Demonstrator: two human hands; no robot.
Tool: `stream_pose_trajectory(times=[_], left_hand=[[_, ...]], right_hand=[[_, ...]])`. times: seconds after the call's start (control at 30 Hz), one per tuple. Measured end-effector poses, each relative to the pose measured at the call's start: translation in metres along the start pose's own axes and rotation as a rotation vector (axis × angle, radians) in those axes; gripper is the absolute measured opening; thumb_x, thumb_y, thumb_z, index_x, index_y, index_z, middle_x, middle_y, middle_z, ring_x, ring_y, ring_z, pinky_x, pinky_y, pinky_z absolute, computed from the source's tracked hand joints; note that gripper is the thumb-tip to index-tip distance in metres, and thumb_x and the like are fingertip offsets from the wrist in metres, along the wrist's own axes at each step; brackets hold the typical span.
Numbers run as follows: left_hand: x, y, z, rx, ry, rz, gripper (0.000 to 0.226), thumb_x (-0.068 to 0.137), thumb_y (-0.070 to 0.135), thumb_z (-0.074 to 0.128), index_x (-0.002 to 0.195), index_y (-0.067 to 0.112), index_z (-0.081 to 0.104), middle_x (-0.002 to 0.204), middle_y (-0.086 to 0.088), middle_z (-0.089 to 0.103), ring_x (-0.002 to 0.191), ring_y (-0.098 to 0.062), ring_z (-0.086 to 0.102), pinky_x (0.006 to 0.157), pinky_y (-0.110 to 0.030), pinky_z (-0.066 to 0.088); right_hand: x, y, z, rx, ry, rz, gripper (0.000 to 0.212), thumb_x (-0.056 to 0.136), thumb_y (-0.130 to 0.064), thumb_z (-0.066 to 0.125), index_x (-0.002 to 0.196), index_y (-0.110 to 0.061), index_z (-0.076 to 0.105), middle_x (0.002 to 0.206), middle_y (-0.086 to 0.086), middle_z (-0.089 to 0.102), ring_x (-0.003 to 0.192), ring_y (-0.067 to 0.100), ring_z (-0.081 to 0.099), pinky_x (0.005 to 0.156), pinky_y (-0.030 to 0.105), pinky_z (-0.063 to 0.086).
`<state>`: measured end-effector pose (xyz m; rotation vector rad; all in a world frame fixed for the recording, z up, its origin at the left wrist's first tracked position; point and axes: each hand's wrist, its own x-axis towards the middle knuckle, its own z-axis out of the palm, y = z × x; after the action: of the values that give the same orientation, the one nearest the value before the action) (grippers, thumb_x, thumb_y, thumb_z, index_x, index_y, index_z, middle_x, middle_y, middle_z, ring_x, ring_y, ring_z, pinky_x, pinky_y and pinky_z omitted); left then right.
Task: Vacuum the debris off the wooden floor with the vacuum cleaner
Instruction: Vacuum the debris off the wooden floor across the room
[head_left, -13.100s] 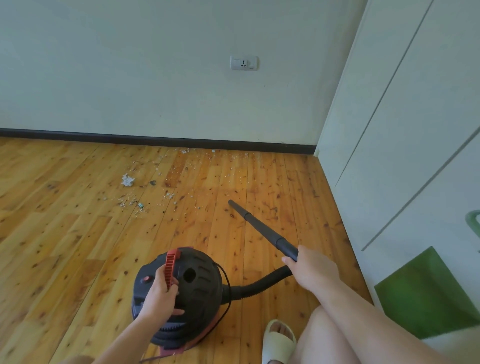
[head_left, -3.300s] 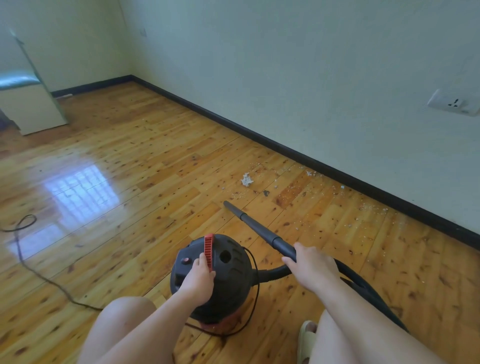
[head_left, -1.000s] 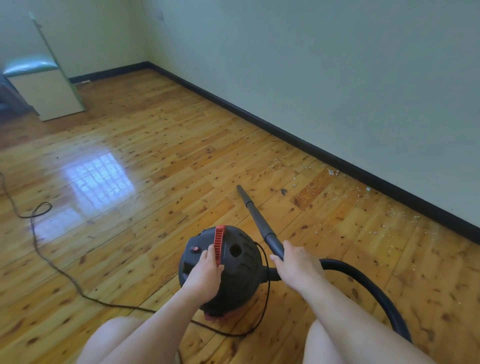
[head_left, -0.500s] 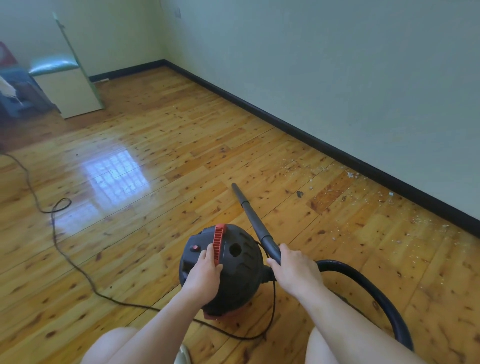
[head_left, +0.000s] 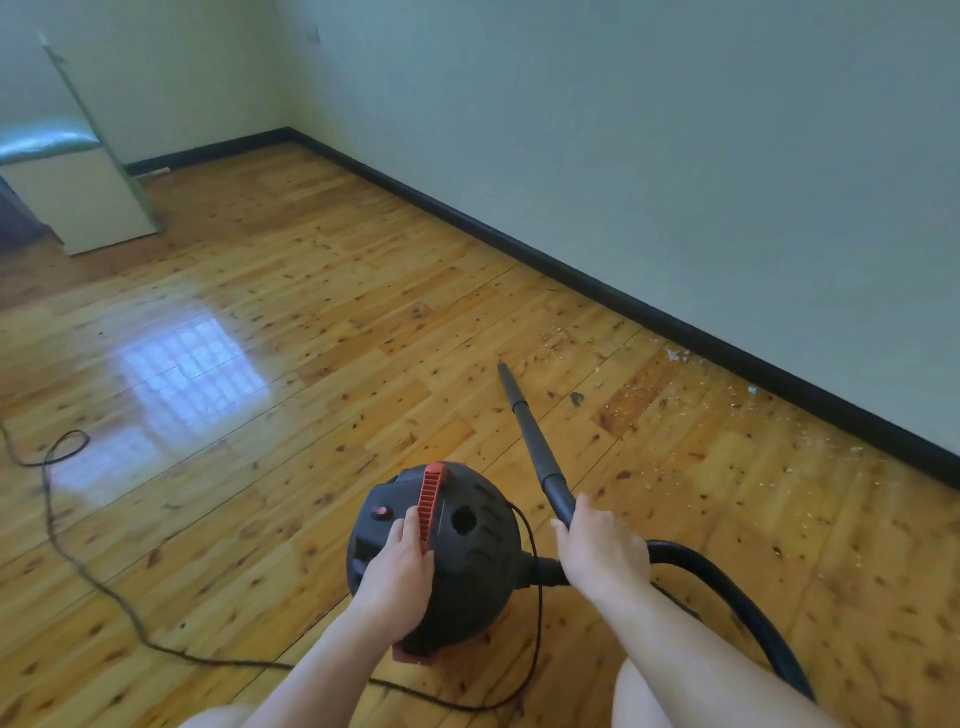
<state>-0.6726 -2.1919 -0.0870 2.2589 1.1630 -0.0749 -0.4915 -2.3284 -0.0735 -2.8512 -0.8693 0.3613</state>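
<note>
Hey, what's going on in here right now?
A person is vacuuming a wooden floor. Their left hand grips the red handle on the black vacuum cleaner, and their right hand holds the wand, aimed toward the debris scattered along the baseboard. That debris is not yet picked up. The power cord trails off to the left.

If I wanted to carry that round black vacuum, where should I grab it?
Grab the red handle on top of the vacuum, reaching down from above. The body is a smooth dome with little else to curl fingers round, and the handle runs over its crown. The left hand holds it that way, while the right hand holds the wand.
</note>
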Motion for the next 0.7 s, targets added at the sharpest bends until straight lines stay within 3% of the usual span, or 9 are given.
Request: stream_pose_trajectory(times=[0.07,0.17,0.27,0.43,0.7], left_hand=[[0.005,0.005,0.002,0.003,-0.001,0.011,0.063,0.109,0.026,0.038,0.162,0.017,0.007,0.153,0.0,0.037,0.109,-0.013,0.059,0.09,-0.025,0.048],[0.013,0.011,0.005,-0.021,0.005,0.019,0.063,0.108,0.026,0.038,0.162,0.017,0.007,0.152,0.0,0.038,0.096,-0.006,0.052,0.082,-0.021,0.047],[0.019,0.018,0.007,0.0,0.01,0.017,0.064,0.109,0.028,0.038,0.163,0.017,0.006,0.156,-0.001,0.035,0.095,-0.004,0.048,0.087,-0.022,0.048],[0.03,0.028,0.01,0.071,0.015,0.027,0.065,0.109,0.029,0.038,0.163,0.016,0.005,0.157,-0.001,0.035,0.11,-0.009,0.061,0.097,-0.026,0.047],[0.056,0.04,0.011,0.112,-0.016,0.034,0.066,0.108,0.029,0.039,0.163,0.016,0.004,0.158,-0.005,0.033,0.103,-0.013,0.063,0.084,-0.026,0.055]], right_hand=[[0.006,0.005,0.0,-0.005,0.008,0.013,0.05,0.108,-0.048,0.042,0.149,-0.02,0.039,0.124,0.001,0.068,0.106,0.018,0.069,0.08,0.027,0.057],[0.012,0.012,0.0,-0.009,0.009,0.019,0.05,0.108,-0.048,0.042,0.149,-0.02,0.039,0.125,0.0,0.068,0.107,0.017,0.069,0.081,0.026,0.056],[0.02,0.021,-0.002,-0.015,0.008,0.039,0.047,0.107,-0.049,0.043,0.145,-0.02,0.042,0.122,-0.001,0.068,0.104,0.015,0.069,0.076,0.024,0.054],[0.029,0.037,-0.007,0.002,0.013,0.081,0.045,0.107,-0.049,0.044,0.141,-0.021,0.043,0.115,-0.002,0.069,0.096,0.013,0.07,0.069,0.022,0.054],[0.035,0.057,-0.008,-0.008,0.001,0.125,0.053,0.107,-0.05,0.043,0.15,-0.019,0.037,0.127,0.0,0.067,0.106,0.016,0.07,0.074,0.023,0.055]])
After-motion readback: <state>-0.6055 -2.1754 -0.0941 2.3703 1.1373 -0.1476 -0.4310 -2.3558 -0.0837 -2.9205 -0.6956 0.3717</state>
